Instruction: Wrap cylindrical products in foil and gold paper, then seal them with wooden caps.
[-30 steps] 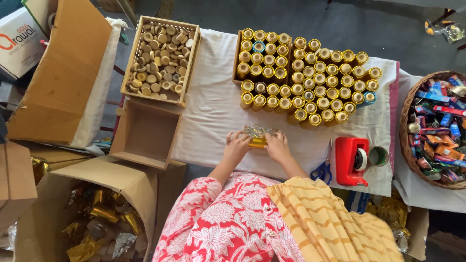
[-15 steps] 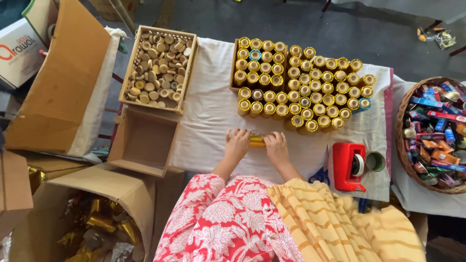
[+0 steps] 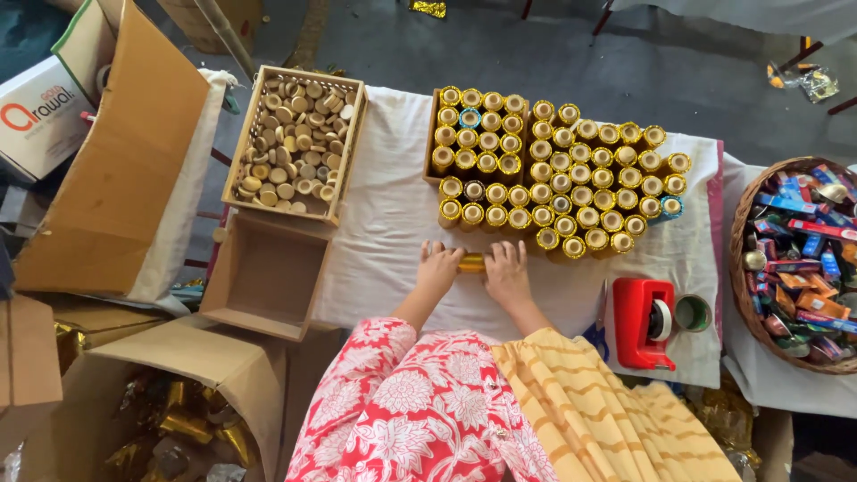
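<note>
Gold foil is showing between the two hands: a small gold-wrapped cylinder (image 3: 471, 262) is lying on its side on the white cloth (image 3: 384, 223), just in front of the block of upright gold-wrapped cylinders (image 3: 558, 178). The left hand (image 3: 439, 269) is closing over one end and the right hand (image 3: 506, 271) over the other, fingers curled down around it; how tightly they are gripping is hard to tell from this height, since the fingertips are hiding the ends.

The hands seem to be rolling or pressing the foil around the piece. To do that well, they should be keeping the cylinder flat on the cloth, pressing evenly from both ends so the wrap is staying smooth, and tucking the foil edges in before lifting.

A wooden tray of bare wooden discs (image 3: 295, 147) is sitting well to the left, with an empty cardboard box (image 3: 268, 277) below it. A red tape dispenser (image 3: 644, 323) is resting to the right, near a wicker basket of colourful packets (image 3: 794, 259).
</note>
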